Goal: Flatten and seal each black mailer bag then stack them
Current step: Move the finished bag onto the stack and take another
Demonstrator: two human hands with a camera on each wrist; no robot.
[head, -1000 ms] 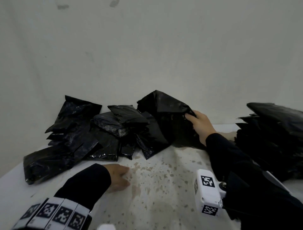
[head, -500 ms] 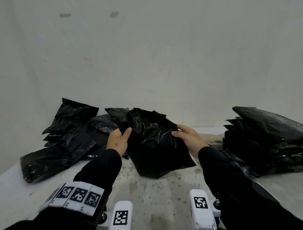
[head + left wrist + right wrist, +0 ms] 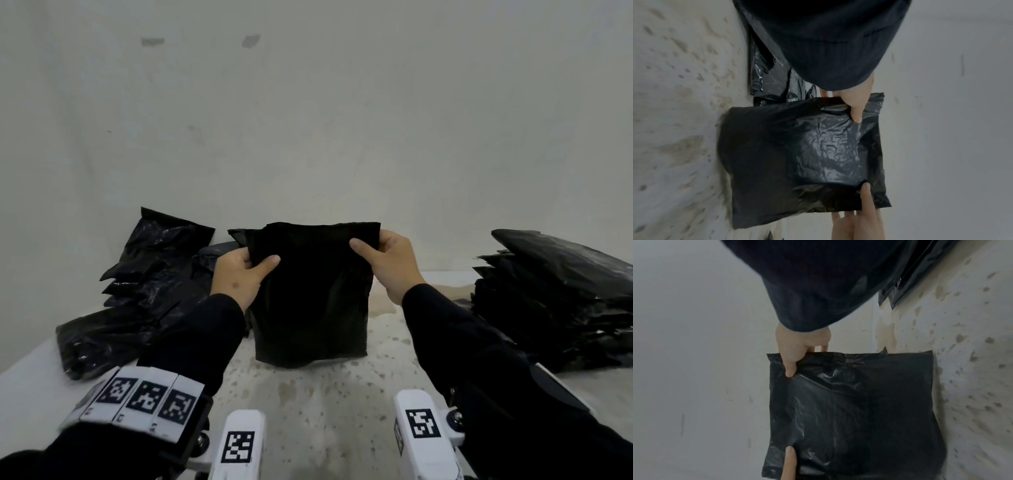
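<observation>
A person stands at a pale, speckled desk (image 3: 308,404) set against a plain wall (image 3: 308,120), seen from a camera on their head. Both hands hold one black mailer bag (image 3: 310,294) upright in front of them, its bottom edge touching or just above the desk; which one cannot be told. The left hand (image 3: 239,274) pinches the bag's upper left edge, thumb in front and fingers behind. The right hand (image 3: 387,257) pinches the upper right corner the same way. The wrist views show each thumb pressed on the crinkled, glossy plastic near the top edge, with the bag hanging fairly smooth below.

To the left, against the wall, lies a loose pile of rumpled black bags (image 3: 147,284), tilted and overlapping. These look like the ones still to be done. To the right sits a taller, neater stack of black bags (image 3: 555,301), lying flat one on another, which appears to be the finished pile.

The task seems well along: the stack on the right looks larger than the heap on the left. The held bag looks straightened but not yet laid flat, and whether its top is sealed cannot be told. It still needs sealing and stacking, as do the bags on the left.
</observation>
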